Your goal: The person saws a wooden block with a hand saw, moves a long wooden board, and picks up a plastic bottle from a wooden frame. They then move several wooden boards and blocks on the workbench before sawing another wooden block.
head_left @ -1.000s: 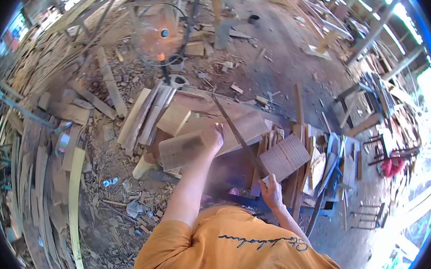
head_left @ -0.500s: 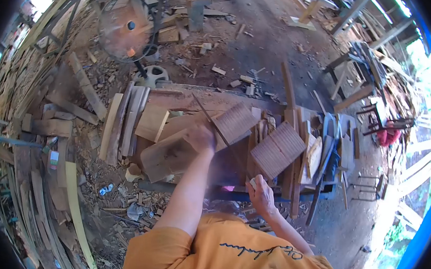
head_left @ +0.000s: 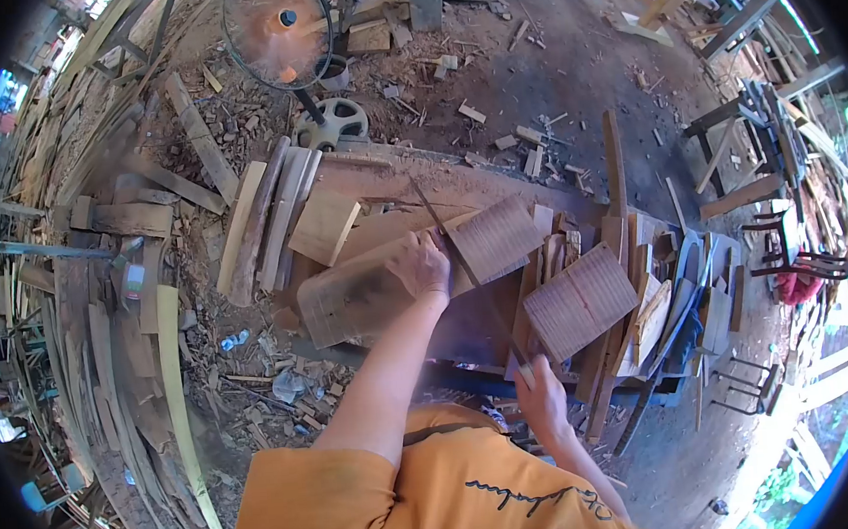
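A long brown board lies slanted across the low bench, its ridged, grainy right end past the blade. My left hand bears down on the board just left of the blade, fingers bent against the wood. In my right hand, closed round its handle, is a long narrow-bladed handsaw; its blade crosses over the board, tip pointing away from me. Right of the saw rests a separate ridged wooden block. How deep the blade sits in the wood cannot be made out.
A pale wood block and several upright-edged planks occupy the bench's left end. Offcuts and slats crowd its right end. A running fan stands beyond. Scrap wood and shavings litter the floor, with stacked planks at left.
The whole view has shifted, so everything sits further right and slightly lower or higher in frame. My right hand keeps hold of the saw; my left hand stays on the board.
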Tool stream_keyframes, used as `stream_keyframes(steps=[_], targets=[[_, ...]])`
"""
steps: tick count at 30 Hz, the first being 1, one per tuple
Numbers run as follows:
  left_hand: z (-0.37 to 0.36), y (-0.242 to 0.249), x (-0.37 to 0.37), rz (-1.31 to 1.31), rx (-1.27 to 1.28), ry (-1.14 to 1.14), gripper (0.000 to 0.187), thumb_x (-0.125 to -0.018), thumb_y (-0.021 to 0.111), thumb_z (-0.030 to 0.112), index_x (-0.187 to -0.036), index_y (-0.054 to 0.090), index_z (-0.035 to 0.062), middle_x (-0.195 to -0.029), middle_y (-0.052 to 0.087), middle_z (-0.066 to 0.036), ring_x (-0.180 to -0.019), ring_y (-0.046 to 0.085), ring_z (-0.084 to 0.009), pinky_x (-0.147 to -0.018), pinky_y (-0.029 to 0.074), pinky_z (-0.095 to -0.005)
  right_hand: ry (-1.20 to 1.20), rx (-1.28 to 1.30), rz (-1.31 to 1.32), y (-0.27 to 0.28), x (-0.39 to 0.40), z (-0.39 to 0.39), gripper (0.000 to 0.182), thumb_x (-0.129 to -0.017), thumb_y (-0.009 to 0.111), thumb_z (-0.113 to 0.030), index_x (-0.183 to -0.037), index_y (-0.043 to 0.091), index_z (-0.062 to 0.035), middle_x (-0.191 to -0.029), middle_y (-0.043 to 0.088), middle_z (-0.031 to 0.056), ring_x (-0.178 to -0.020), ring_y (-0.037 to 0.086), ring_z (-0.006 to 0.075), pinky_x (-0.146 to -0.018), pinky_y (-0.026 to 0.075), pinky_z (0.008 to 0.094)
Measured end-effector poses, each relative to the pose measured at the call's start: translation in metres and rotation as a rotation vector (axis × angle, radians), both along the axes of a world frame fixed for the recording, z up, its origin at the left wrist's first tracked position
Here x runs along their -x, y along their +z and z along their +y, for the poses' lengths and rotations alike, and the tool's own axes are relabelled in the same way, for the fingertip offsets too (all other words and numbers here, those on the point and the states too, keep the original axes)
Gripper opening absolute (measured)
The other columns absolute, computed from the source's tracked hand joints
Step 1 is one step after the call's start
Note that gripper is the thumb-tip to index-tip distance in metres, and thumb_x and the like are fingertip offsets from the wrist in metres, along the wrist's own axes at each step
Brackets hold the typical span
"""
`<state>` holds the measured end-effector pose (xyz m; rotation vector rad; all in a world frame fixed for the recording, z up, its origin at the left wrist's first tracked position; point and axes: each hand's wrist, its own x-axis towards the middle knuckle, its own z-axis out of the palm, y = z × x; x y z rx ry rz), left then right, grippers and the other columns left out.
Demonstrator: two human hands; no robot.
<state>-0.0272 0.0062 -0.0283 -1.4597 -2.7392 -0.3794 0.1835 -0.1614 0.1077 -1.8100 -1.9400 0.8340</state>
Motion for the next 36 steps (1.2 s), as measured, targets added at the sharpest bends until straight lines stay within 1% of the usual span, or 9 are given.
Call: stream_keyframes(steps=[5,9,14,16,18,22,28,30,36], targets=[[0.002,-0.011,0.002,0.071,-0.043,-0.031,0.033,-0.096,0.043,0.037,-0.094,0.069,0.0168,-0.100,0.062,-0.006,-0.095,0.060,-0.0281,-0.087,0.037,-0.0546,-0.011,-0.062,-0.036,-0.044,0.066,0.089,0.025,-0.091,0.061,-0.025,-0.101,0.047,-0.0061,-0.081,0.062,0.0224,-0.075,0.063,0.0428,-0.062,0.050,0.0504],[-0.001,0.013,-0.001,-0.031,0.083,-0.058,0.033,-0.096,0.043,0.037,-0.094,0.068,0.0160,-0.097,0.061,-0.008,-0.093,0.060,-0.0280,-0.085,0.038,-0.0535,0.025,-0.093,-0.006,-0.020,0.050,0.061,0.025,-0.092,0.061,-0.025,-0.098,0.046,-0.0055,-0.080,0.062,0.0219,-0.072,0.063,0.0428,-0.061,0.050,0.0498],[0.001,0.015,-0.002,0.002,0.022,-0.071,0.029,-0.095,0.045,0.033,-0.093,0.067,0.0149,-0.099,0.061,-0.008,-0.093,0.061,-0.0293,-0.084,0.038,-0.0532,-0.016,0.149,-0.111,0.005,0.008,0.004,0.025,-0.091,0.063,-0.023,-0.095,0.047,-0.0051,-0.082,0.063,0.0210,-0.076,0.063,0.0416,-0.063,0.051,0.0478],[-0.003,0.008,-0.001,0.012,0.005,-0.074,0.028,-0.095,0.045,0.033,-0.093,0.066,0.0147,-0.100,0.061,-0.007,-0.094,0.061,-0.0296,-0.085,0.038,-0.0534,0.000,-0.099,0.031,-0.023,0.027,0.029,0.026,-0.090,0.063,-0.024,-0.096,0.047,-0.0051,-0.082,0.063,0.0210,-0.076,0.063,0.0414,-0.062,0.051,0.0478],[-0.003,0.005,0.001,0.031,-0.038,-0.095,0.027,-0.095,0.045,0.033,-0.094,0.066,0.0146,-0.101,0.061,-0.007,-0.094,0.061,-0.0299,-0.085,0.039,-0.0537,0.019,-0.100,0.022,-0.046,0.063,0.080,0.026,-0.091,0.062,-0.025,-0.097,0.047,-0.0053,-0.081,0.062,0.0223,-0.073,0.063,0.0421,-0.061,0.051,0.0485],[0.000,0.004,0.001,0.062,0.087,-0.048,0.039,-0.099,0.039,0.044,-0.094,0.068,0.0187,-0.101,0.061,-0.005,-0.094,0.061,-0.0276,-0.082,0.039,-0.0507,-0.001,-0.089,0.011,-0.041,0.072,0.086,0.024,-0.091,0.061,-0.023,-0.099,0.046,-0.0060,-0.079,0.061,0.0233,-0.071,0.063,0.0421,-0.061,0.051,0.0492],[0.002,0.020,-0.004,0.007,0.131,-0.051,0.033,-0.098,0.041,0.039,-0.094,0.065,0.0170,-0.100,0.061,-0.006,-0.097,0.059,-0.0279,-0.086,0.039,-0.0544,-0.032,0.036,-0.022,0.005,-0.008,-0.019,0.024,-0.091,0.062,-0.024,-0.096,0.048,-0.0055,-0.077,0.060,0.0196,-0.071,0.062,0.0409,-0.060,0.051,0.0478],[0.002,0.019,-0.002,0.033,0.148,-0.053,0.036,-0.099,0.038,0.037,-0.096,0.066,0.0159,-0.104,0.062,-0.007,-0.100,0.058,-0.0291,-0.088,0.038,-0.0545,-0.042,0.113,-0.033,-0.004,-0.013,-0.020,0.023,-0.091,0.062,-0.024,-0.095,0.047,-0.0058,-0.078,0.059,0.0190,-0.070,0.062,0.0405,-0.059,0.051,0.0474],[-0.003,0.005,0.003,0.109,0.073,-0.071,0.039,-0.100,0.036,0.034,-0.097,0.068,0.0127,-0.114,0.064,-0.008,-0.105,0.057,-0.0298,-0.090,0.038,-0.0515,-0.058,-0.058,0.064,-0.054,0.016,0.020,0.025,-0.089,0.063,-0.023,-0.094,0.045,-0.0068,-0.078,0.058,0.0179,-0.070,0.062,0.0394,-0.057,0.050,0.0476]])
